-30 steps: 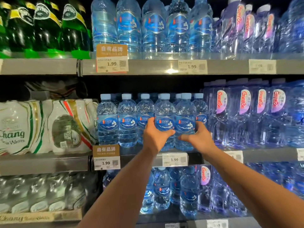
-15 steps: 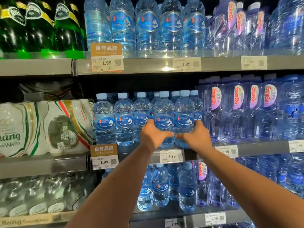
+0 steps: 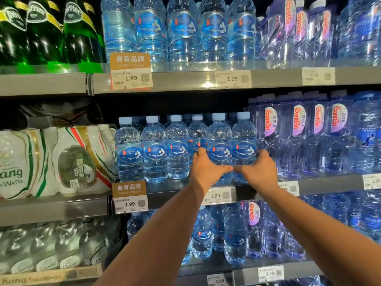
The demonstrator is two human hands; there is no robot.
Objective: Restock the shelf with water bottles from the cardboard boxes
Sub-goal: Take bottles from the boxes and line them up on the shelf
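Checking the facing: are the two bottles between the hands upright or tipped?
Upright: the left-hand bottle and right-hand bottle stand on the shelf, caps up.

Both arms extended forward, hands side by side at the same height.

Left forearm (image 3: 154,234) rises from the bottom centre and right forearm (image 3: 319,228) from the bottom right, both bare, converging upward. Wrists roughly straight, backs of the hands toward the camera. Left hand (image 3: 207,171) cups a water bottle (image 3: 219,139), fingers (image 3: 201,152) up its left side and thumb across its front. Right hand (image 3: 260,172) mirrors this on the neighbouring water bottle (image 3: 244,139), fingers on its right side. Thumb tips point at each other, almost touching; whether they touch is not resolvable.
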